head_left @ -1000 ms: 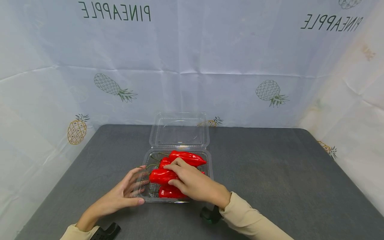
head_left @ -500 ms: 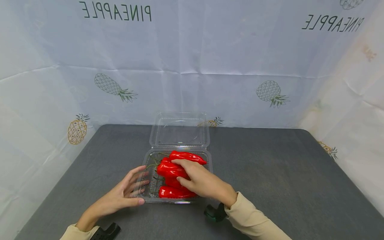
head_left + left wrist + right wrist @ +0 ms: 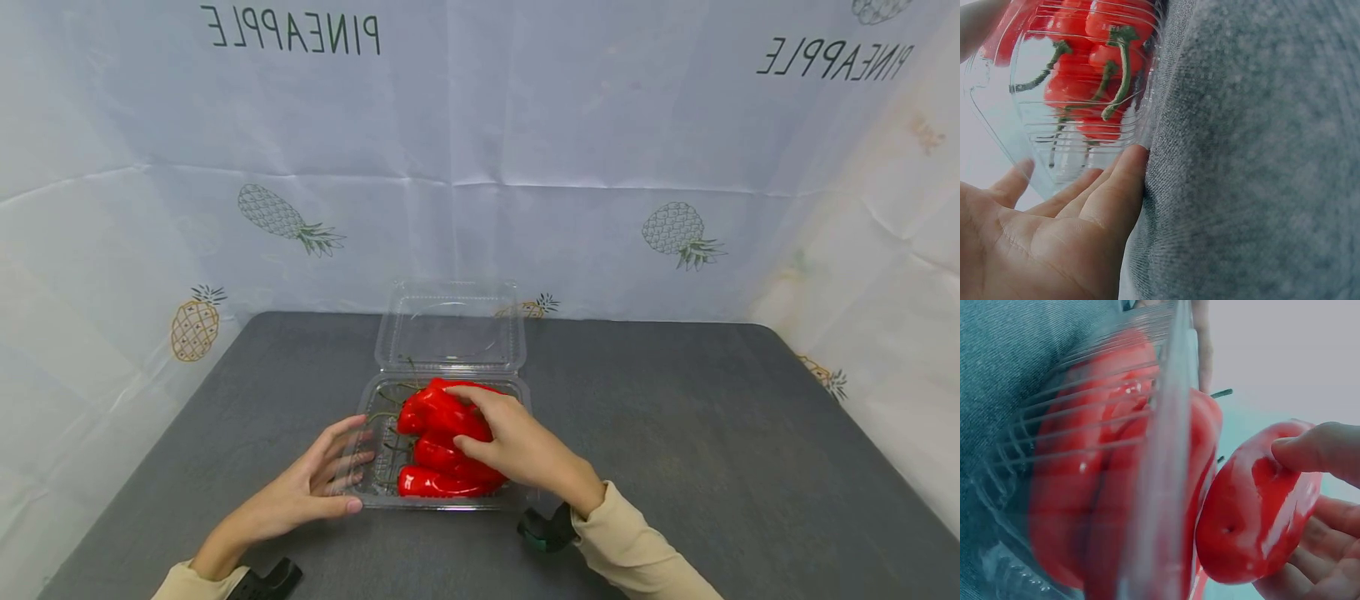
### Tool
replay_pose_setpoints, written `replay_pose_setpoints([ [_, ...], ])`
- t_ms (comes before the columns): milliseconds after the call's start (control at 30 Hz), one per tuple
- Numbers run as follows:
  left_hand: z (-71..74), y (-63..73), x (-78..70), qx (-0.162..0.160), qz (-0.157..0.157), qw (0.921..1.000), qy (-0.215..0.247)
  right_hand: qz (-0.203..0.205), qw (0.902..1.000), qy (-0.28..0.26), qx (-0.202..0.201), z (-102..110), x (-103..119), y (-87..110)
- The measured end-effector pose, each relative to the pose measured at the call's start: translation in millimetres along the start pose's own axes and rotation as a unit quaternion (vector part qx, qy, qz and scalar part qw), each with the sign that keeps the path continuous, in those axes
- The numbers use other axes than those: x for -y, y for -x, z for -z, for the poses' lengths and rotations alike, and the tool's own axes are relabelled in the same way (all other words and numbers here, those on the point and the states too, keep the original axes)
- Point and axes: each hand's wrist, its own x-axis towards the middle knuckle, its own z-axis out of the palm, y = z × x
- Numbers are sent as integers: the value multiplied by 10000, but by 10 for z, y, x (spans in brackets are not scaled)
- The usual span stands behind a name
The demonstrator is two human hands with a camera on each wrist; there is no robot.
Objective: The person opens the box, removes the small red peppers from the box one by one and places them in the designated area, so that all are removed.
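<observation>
A clear plastic clamshell container (image 3: 408, 504) stands on the table with its lid (image 3: 450, 337) raised at the back. Several glossy red peppers (image 3: 438, 482) with green stems lie in it, stems toward the left. Above them, my right hand (image 3: 521, 442) holds one red pepper (image 3: 1254, 512) between thumb and fingers; its far end is partly behind the fingers. In the right wrist view that pepper is over the container's rim, close against another pepper. My left hand (image 3: 303, 483), fingers extended, touches the container's left side; in the left wrist view the fingertips (image 3: 1132, 159) lie against the ribbed wall.
The dark grey table (image 3: 637, 433) extends to both sides of the container. A pale cloth (image 3: 450, 125) printed with pineapples hangs behind and at the sides. A black wrist device (image 3: 547, 529) sits under the right sleeve.
My right hand has shifted a little right and farther back, taking the pepper with it over the others. More of the front peppers now shows. My left hand has stayed put.
</observation>
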Motion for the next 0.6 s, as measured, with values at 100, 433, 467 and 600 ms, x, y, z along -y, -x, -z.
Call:
replay_pose_setpoints([
  [100, -5, 0, -4, -22, 111, 9999, -8, -6, 9999, -109, -80, 58, -19, 10],
  [433, -10, -7, -12, -25, 46, 10000, 10, -293, 9963, -545, -599, 374, -123, 61],
  [467, -11, -6, -11, -25, 59, 10000, 10, -340, 9956, -557, -671, 405, -145, 64],
  [600, -10, -1, -10, -37, 75, 10000, -15, -497, 9928, -562, -938, 499, -239, 70],
])
